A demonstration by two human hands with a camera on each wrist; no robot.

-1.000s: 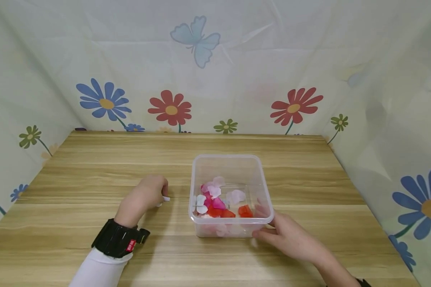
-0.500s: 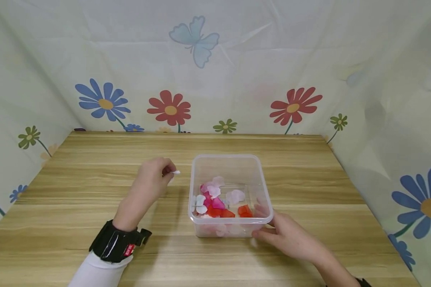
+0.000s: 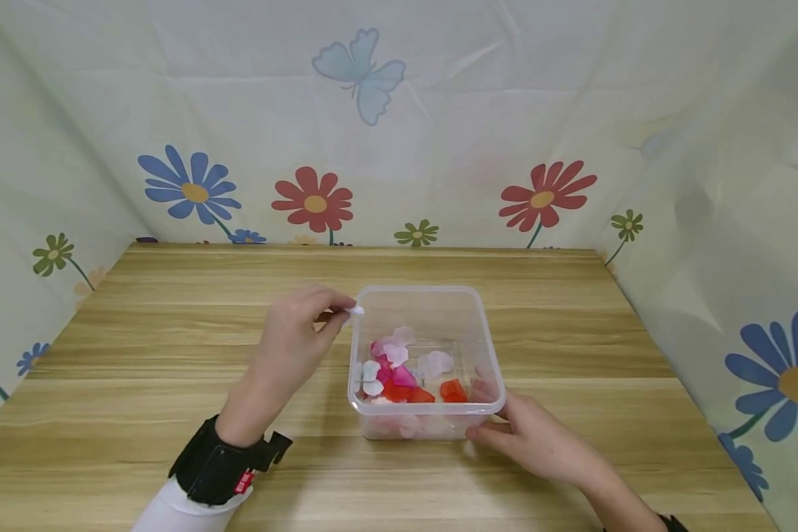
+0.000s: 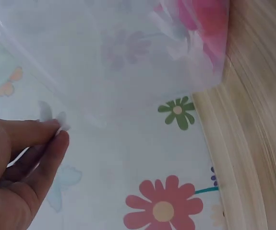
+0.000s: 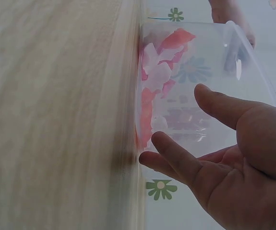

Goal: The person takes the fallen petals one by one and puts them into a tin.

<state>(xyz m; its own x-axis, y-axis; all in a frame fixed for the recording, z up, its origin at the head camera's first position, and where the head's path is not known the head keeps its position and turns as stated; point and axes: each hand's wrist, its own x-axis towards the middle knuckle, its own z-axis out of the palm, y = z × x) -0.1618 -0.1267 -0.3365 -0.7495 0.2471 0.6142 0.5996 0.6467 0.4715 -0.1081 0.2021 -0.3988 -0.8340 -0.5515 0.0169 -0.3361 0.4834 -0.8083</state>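
Observation:
In the head view my left hand (image 3: pixel 299 325) pinches a white artificial petal (image 3: pixel 355 310) between thumb and fingertips. It is at the far left corner of the clear plastic box (image 3: pixel 428 408), level with the rim. The left wrist view shows the pale petal (image 4: pixel 61 122) at the fingertips, beside the box wall. My right hand (image 3: pixel 539 440) rests against the box's near right corner, thumb in front and fingers along the side. In the right wrist view those fingers (image 5: pixel 176 153) are spread and fairly straight. Pink, white and red petals (image 3: pixel 399 377) lie inside, mostly on the left.
The box stands on a wood-grain table (image 3: pixel 173 318). A white cloth backdrop (image 3: pixel 239 96) printed with flowers and a butterfly encloses the back and sides. A black strap (image 3: pixel 222 462) circles the left wrist.
My left hand has risen from the table left of the box and moved away from me and rightward to the box rim, carrying the white petal. The right hand and box stay put.

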